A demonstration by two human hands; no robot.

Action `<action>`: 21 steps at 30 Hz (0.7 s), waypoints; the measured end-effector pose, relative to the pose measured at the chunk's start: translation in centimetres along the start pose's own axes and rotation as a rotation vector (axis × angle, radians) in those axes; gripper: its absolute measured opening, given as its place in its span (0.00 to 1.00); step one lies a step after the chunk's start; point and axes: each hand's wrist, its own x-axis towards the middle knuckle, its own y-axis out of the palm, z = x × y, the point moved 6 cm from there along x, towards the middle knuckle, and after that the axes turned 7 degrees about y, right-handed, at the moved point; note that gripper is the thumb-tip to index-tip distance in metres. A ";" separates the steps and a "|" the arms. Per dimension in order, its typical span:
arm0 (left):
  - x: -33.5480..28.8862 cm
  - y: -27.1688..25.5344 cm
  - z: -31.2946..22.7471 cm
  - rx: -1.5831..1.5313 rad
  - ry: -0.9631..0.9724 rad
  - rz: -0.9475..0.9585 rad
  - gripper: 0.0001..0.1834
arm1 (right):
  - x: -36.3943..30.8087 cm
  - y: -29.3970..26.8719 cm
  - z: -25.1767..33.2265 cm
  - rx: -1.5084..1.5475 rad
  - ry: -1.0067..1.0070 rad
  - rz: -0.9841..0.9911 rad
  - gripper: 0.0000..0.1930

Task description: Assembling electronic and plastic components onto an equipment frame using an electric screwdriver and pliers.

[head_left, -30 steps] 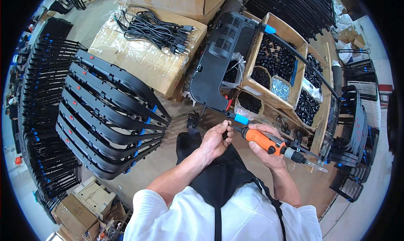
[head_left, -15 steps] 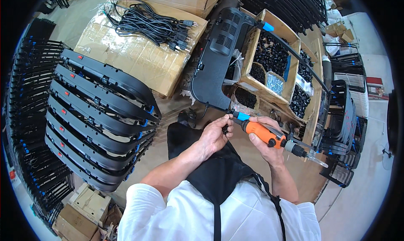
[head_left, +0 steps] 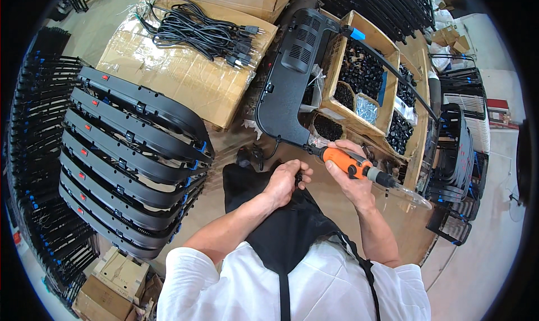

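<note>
My right hand [head_left: 352, 175] is wrapped round an orange pneumatic screwdriver [head_left: 338, 161]. The tool's tip meets the near corner of a black plastic panel with a vented motor cover [head_left: 279, 105]. A clear hose trails from its rear end. Just left of the tool, my left hand [head_left: 290, 180] is closed on small dark screws [head_left: 298, 178], which show between the fingers; their exact shape is partly hidden. A blue sleeve [head_left: 353, 33] sits at the far corner of the panel's frame.
To the right, a wooden bin [head_left: 337, 109] holds black plastic parts and silver screws [head_left: 366, 110]. Black power cords [head_left: 196, 29] lie on a cardboard box [head_left: 168, 77]. Similar panels [head_left: 135, 152] are stacked at left. Black frames [head_left: 457, 147] stand at far right.
My left hand has drawn back from the panel's near corner, toward me. The screwdriver has shifted left and up against that corner; the blue sleeve there no longer shows.
</note>
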 end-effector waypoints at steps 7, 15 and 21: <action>-0.6 -0.2 -0.4 0.104 0.001 0.131 0.16 | 1.8 1.5 0.7 -0.080 0.031 0.153 0.20; -0.9 -1.1 -1.9 0.223 0.144 0.083 0.12 | 2.5 2.4 1.0 -0.130 -0.034 0.265 0.16; -0.2 -2.6 -2.1 0.043 0.227 0.005 0.09 | 2.5 2.7 2.0 -0.229 0.036 0.296 0.18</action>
